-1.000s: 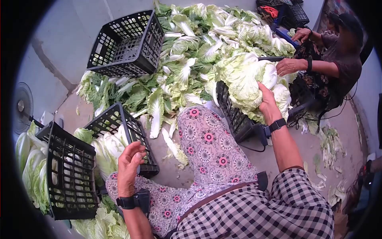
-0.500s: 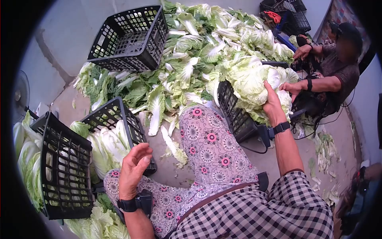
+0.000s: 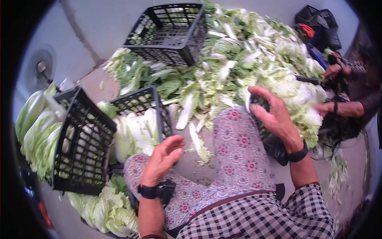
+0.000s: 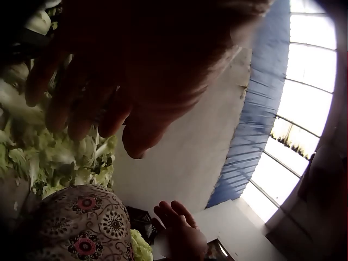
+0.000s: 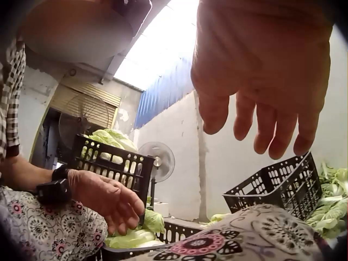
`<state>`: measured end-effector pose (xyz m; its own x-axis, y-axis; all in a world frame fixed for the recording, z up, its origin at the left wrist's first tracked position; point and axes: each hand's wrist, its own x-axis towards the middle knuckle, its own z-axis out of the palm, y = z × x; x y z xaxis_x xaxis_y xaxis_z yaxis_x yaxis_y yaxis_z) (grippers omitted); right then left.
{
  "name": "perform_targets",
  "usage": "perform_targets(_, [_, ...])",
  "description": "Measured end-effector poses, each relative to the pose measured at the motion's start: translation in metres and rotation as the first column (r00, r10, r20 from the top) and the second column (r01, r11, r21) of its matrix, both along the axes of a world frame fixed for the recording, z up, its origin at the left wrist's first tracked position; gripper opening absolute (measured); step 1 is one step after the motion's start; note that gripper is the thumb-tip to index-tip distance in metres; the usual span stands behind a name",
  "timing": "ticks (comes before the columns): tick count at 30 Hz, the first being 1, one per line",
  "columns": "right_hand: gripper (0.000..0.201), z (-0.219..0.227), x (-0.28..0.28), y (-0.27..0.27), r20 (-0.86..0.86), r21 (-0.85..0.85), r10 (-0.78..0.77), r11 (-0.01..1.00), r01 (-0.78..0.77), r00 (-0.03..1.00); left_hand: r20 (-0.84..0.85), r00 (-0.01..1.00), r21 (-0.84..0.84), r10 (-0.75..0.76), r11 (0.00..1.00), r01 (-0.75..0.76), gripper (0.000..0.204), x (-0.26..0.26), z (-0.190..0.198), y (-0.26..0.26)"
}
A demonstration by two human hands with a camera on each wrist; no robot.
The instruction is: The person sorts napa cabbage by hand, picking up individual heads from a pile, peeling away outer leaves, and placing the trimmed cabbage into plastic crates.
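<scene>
My right hand (image 3: 274, 115) is in mid-air over my knee, holding nothing, fingers loosely bent. In the right wrist view its fingers (image 5: 265, 130) hang apart with nothing between them. Beyond it, trimmed napa cabbages (image 3: 294, 95) lie heaped on a black crate, partly hidden by the hand. My left hand (image 3: 163, 159) hovers empty above my other knee, fingers slightly curled. Close by on its left stands a low black crate (image 3: 165, 115) with pale napa cabbages (image 3: 135, 129) inside.
A tilted black crate (image 3: 83, 143) of cabbages stands at far left, with more cabbages (image 3: 105, 211) below it. Another black crate (image 3: 187, 51) sits on the leaf pile (image 3: 234, 59). At right, another person's hand (image 3: 324, 109) reaches toward the heaped cabbages. A fan (image 3: 41, 67) stands by the wall.
My right hand has let go of the cabbage on the right crate and moved back from it. The head view has swung left, shifting the scene rightward. My left hand stays empty near my knee.
</scene>
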<state>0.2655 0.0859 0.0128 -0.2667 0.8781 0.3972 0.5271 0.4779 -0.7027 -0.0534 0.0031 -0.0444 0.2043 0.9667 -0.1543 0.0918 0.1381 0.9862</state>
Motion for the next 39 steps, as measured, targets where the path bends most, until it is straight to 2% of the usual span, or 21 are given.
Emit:
perform_targets(2, [0.040,-0.007,-0.025,0.009,0.115,-0.029,0.282,0.959,-0.280,0.953,0.020,1.000,0.009,-0.017,1.000,0.017,0.043,-0.004,-0.004,-0.002])
perform_targets(3, [0.042,-0.003,-0.036,0.010,0.132,-0.127,0.381,0.922,-0.366,0.915,0.030,0.999,0.024,-0.025,0.999,0.024,0.044,-0.005,-0.003,-0.003])
perform_targets(5, [0.045,-0.007,-0.053,0.018,0.111,-0.289,0.529,0.827,-0.482,0.841,-0.071,0.997,-0.021,-0.028,0.999,0.026,0.045,-0.008,-0.004,-0.002])
perform_targets(6, [0.048,-0.014,-0.057,0.020,0.120,-0.333,0.534,0.816,-0.473,0.837,-0.060,0.998,0.020,-0.034,0.999,0.036,0.043,-0.010,-0.013,0.001])
perform_targets(8, [0.053,-0.033,-0.060,0.030,0.265,-0.241,0.560,0.827,-0.509,0.785,-0.062,0.998,-0.002,-0.034,0.999,0.034,0.043,-0.011,-0.020,0.004])
perform_targets(13, [0.057,-0.032,-0.074,0.040,0.271,-0.295,0.632,0.773,-0.562,0.726,-0.290,0.956,0.071,-0.041,0.995,0.064,0.041,-0.011,-0.013,0.011])
perform_targets(17, [0.056,-0.037,-0.081,0.046,0.259,-0.311,0.627,0.774,-0.551,0.734,-0.210,0.978,0.137,0.013,0.990,0.017,0.040,-0.017,-0.010,0.014])
perform_targets(20, [0.053,-0.043,-0.088,0.050,0.249,-0.311,0.626,0.774,-0.551,0.739,-0.202,0.970,0.152,0.134,0.983,-0.104,0.039,-0.039,0.021,0.010])
perform_targets(22, [0.051,-0.047,-0.091,0.054,0.217,-0.305,0.643,0.760,-0.575,0.734,-0.440,0.848,0.317,0.295,0.935,-0.160,0.038,-0.061,0.065,0.000])
perform_targets(24, [0.051,-0.048,-0.093,0.056,0.192,-0.296,0.652,0.751,-0.590,0.733,-0.602,0.661,0.450,0.448,0.874,-0.183,0.037,-0.092,0.106,-0.014])
perform_targets(25, [0.050,-0.049,-0.094,0.056,0.162,-0.294,0.649,0.751,-0.591,0.744,-0.561,0.643,0.494,0.522,0.834,-0.247,0.037,-0.109,0.125,-0.020])
perform_targets(26, [0.049,-0.049,-0.096,0.057,0.170,-0.290,0.655,0.747,-0.598,0.736,-0.583,0.582,0.482,0.567,0.818,-0.313,0.037,-0.121,0.151,-0.029])
perform_targets(27, [0.049,-0.049,-0.097,0.058,0.178,-0.288,0.660,0.744,-0.603,0.730,-0.619,0.488,0.485,0.616,0.788,-0.380,0.037,-0.139,0.171,-0.035])
perform_targets(28, [0.049,-0.049,-0.097,0.059,0.187,-0.285,0.663,0.743,-0.606,0.725,-0.598,0.395,0.590,0.697,0.717,-0.372,0.037,-0.163,0.182,-0.039])
perform_targets(29, [0.049,-0.049,-0.097,0.060,0.187,-0.281,0.660,0.746,-0.604,0.727,-0.693,0.095,0.685,0.714,0.694,-0.221,0.037,-0.184,0.200,-0.042])
perform_targets(31, [0.048,-0.051,-0.097,0.061,0.193,-0.273,0.651,0.755,-0.597,0.734,-0.690,-0.232,0.713,0.686,0.699,-0.052,0.039,-0.239,0.222,-0.048])
perform_targets(32, [0.048,-0.053,-0.098,0.061,0.197,-0.265,0.648,0.758,-0.596,0.736,-0.700,-0.314,0.699,0.641,0.706,-0.117,0.040,-0.260,0.234,-0.049])
perform_targets(33, [0.049,-0.056,-0.098,0.061,0.203,-0.257,0.644,0.762,-0.594,0.738,-0.671,-0.396,0.711,0.627,0.696,-0.102,0.044,-0.294,0.237,-0.050])
perform_targets(34, [0.049,-0.058,-0.099,0.062,0.212,-0.250,0.639,0.767,-0.591,0.740,-0.684,-0.449,0.691,0.575,0.708,-0.145,0.049,-0.308,0.244,-0.050])
perform_targets(36, [0.048,-0.058,-0.102,0.062,0.217,-0.244,0.652,0.757,-0.607,0.726,-0.648,-0.605,0.656,0.463,0.743,-0.134,0.058,-0.329,0.245,-0.043])
perform_targets(39, [0.047,-0.052,-0.105,0.062,0.238,-0.231,0.660,0.751,-0.619,0.713,-0.654,-0.699,0.603,0.291,0.758,-0.249,0.061,-0.320,0.244,-0.029])
